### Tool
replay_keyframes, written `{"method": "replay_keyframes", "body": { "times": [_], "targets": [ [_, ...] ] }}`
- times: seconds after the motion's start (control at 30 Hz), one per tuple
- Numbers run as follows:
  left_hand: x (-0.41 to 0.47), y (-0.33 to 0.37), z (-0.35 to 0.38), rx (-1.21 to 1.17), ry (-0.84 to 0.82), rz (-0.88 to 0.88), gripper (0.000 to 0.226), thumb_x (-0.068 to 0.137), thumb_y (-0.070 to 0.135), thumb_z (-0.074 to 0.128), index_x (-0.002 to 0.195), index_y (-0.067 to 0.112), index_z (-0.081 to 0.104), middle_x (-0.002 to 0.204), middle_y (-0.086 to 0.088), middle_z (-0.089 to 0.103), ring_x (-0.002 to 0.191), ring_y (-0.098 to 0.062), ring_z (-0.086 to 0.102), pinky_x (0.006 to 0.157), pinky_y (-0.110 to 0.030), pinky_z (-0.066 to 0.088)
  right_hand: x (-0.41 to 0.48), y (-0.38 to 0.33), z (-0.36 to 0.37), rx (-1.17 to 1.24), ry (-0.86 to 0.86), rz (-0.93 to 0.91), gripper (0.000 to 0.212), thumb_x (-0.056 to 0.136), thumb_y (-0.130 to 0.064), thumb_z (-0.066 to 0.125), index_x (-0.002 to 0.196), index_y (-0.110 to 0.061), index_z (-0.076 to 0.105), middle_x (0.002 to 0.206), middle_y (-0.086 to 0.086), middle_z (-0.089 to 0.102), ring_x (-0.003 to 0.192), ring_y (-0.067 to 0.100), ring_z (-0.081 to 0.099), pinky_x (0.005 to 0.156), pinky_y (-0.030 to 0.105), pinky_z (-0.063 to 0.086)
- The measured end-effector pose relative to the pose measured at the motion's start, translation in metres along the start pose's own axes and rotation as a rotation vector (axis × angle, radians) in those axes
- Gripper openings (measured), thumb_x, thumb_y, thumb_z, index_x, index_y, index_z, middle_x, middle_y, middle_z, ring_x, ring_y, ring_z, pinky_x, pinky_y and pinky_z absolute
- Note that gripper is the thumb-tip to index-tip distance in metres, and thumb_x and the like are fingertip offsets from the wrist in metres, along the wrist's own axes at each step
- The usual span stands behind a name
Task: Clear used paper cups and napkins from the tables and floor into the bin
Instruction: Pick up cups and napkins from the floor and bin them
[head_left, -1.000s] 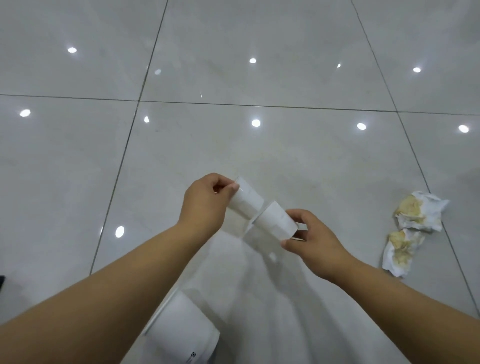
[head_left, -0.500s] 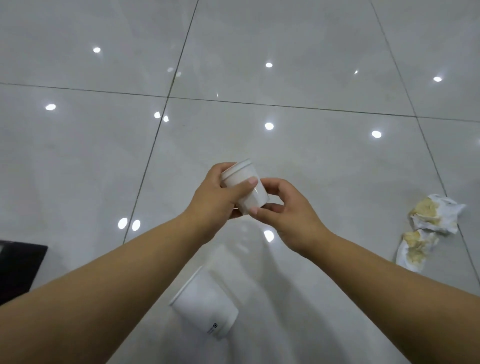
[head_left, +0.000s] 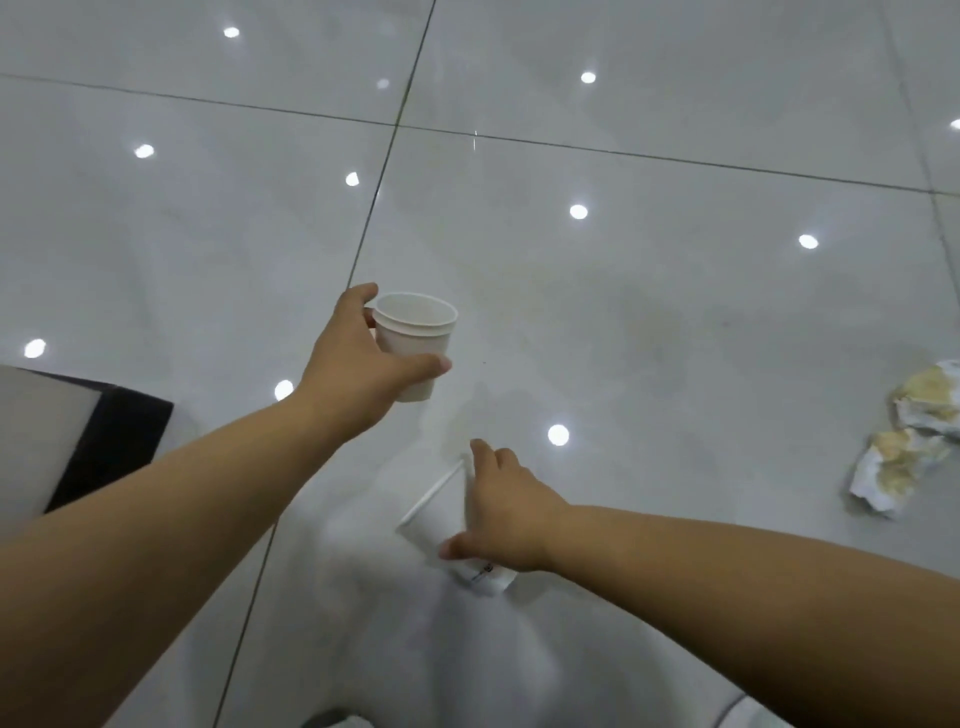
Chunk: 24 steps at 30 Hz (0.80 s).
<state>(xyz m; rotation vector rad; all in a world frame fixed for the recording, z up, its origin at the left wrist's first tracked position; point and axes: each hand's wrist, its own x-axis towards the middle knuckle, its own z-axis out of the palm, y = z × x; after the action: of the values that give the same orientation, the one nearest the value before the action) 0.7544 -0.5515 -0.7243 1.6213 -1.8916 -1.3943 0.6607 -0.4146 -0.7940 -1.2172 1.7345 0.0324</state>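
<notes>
left hand mid frame, fingers wrapped round upright cups | right hand lower middle, thumb and fingers round fallen cup on floor | dirty napkins on floor, right edge

My left hand holds the nested paper cups, small and white, upright with the open mouth up, two rims showing one just above the other; my thumb crosses the front near the base. Nearer to me, a large paper cup, also white, lies on its side on the floor, its mouth towards the left and small dark print near its base. My right hand grips it from above. Well off to the right lie two crumpled white napkins with yellow-brown stains, the upper napkin touching the lower napkin.
</notes>
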Motion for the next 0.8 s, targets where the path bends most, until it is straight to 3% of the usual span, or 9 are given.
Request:
{"method": "replay_keyframes", "body": {
  "times": [0.13, 0.23, 0.33, 0.47, 0.6, 0.7, 0.8],
  "targets": [
    [-0.005, -0.01, -0.004, -0.011, -0.034, 0.018, 0.09, 0.071, 0.019, 0.08, 0.144, 0.024, 0.027, 0.119, 0.008, 0.041, 0.106, -0.013, 0.044, 0.083, -0.025, 0.037, 0.011, -0.006, 0.021, 0.015, -0.037, 0.041, 0.095, 0.072, -0.043, 0.078, 0.14, -0.008, 0.021, 0.135, 0.014, 0.04, 0.119, 0.033, 0.048, 0.098, 0.041, 0.043],
    [-0.004, -0.013, -0.004, -0.002, -0.031, 0.014, 0.088, 0.072, 0.019, 0.079, 0.144, 0.023, 0.028, 0.12, 0.008, 0.041, 0.105, -0.014, 0.045, 0.082, -0.024, 0.037, 0.01, 0.001, 0.019, 0.117, 0.016, 0.022, 0.088, 0.069, -0.038, 0.08, 0.136, -0.011, 0.03, 0.132, 0.01, 0.044, 0.116, 0.028, 0.05, 0.098, 0.037, 0.045],
    [0.0, -0.01, -0.002, 0.002, -0.049, 0.035, 0.079, 0.071, 0.021, 0.079, 0.137, 0.021, 0.036, 0.116, 0.008, 0.047, 0.101, -0.012, 0.051, 0.072, -0.016, 0.039, 0.003, 0.017, -0.001, 0.234, 0.123, -0.002, 0.091, 0.062, -0.034, 0.083, 0.136, -0.017, 0.031, 0.129, 0.003, 0.045, 0.113, 0.022, 0.051, 0.095, 0.037, 0.048],
    [-0.001, 0.006, 0.011, -0.059, -0.12, 0.075, 0.067, 0.068, 0.022, 0.082, 0.123, 0.02, 0.044, 0.1, 0.014, 0.054, 0.088, 0.001, 0.054, 0.065, -0.012, 0.039, -0.018, 0.04, -0.037, 0.352, 0.309, -0.046, 0.085, 0.06, -0.027, 0.084, 0.128, -0.025, 0.034, 0.123, -0.002, 0.042, 0.112, 0.018, 0.048, 0.095, 0.033, 0.045],
    [-0.009, 0.029, 0.035, -0.105, -0.24, 0.127, 0.062, 0.067, 0.026, 0.083, 0.116, 0.024, 0.045, 0.098, 0.016, 0.056, 0.086, 0.001, 0.056, 0.06, -0.01, 0.044, -0.045, 0.056, -0.066, 0.388, 0.492, -0.013, 0.084, 0.056, -0.035, 0.085, 0.127, -0.03, 0.04, 0.122, -0.004, 0.048, 0.109, 0.015, 0.048, 0.093, 0.036, 0.046],
    [-0.02, 0.049, 0.06, -0.143, -0.335, 0.172, 0.06, 0.065, 0.028, 0.083, 0.112, 0.027, 0.046, 0.098, 0.018, 0.056, 0.086, 0.001, 0.056, 0.06, -0.009, 0.045, -0.073, 0.067, -0.077, 0.541, 0.541, 0.006, 0.083, 0.059, -0.027, 0.085, 0.128, -0.032, 0.041, 0.123, -0.008, 0.05, 0.104, 0.007, 0.051, 0.086, 0.027, 0.049],
    [-0.03, 0.07, 0.09, -0.203, -0.47, 0.179, 0.063, 0.064, 0.03, 0.083, 0.112, 0.031, 0.044, 0.104, 0.016, 0.057, 0.091, -0.004, 0.06, 0.067, -0.017, 0.049, -0.102, 0.078, -0.081, 0.624, 0.553, 0.025, 0.079, 0.062, -0.024, 0.085, 0.124, -0.038, 0.039, 0.119, -0.013, 0.053, 0.099, 0.0, 0.053, 0.076, 0.015, 0.05]
  ]
}}
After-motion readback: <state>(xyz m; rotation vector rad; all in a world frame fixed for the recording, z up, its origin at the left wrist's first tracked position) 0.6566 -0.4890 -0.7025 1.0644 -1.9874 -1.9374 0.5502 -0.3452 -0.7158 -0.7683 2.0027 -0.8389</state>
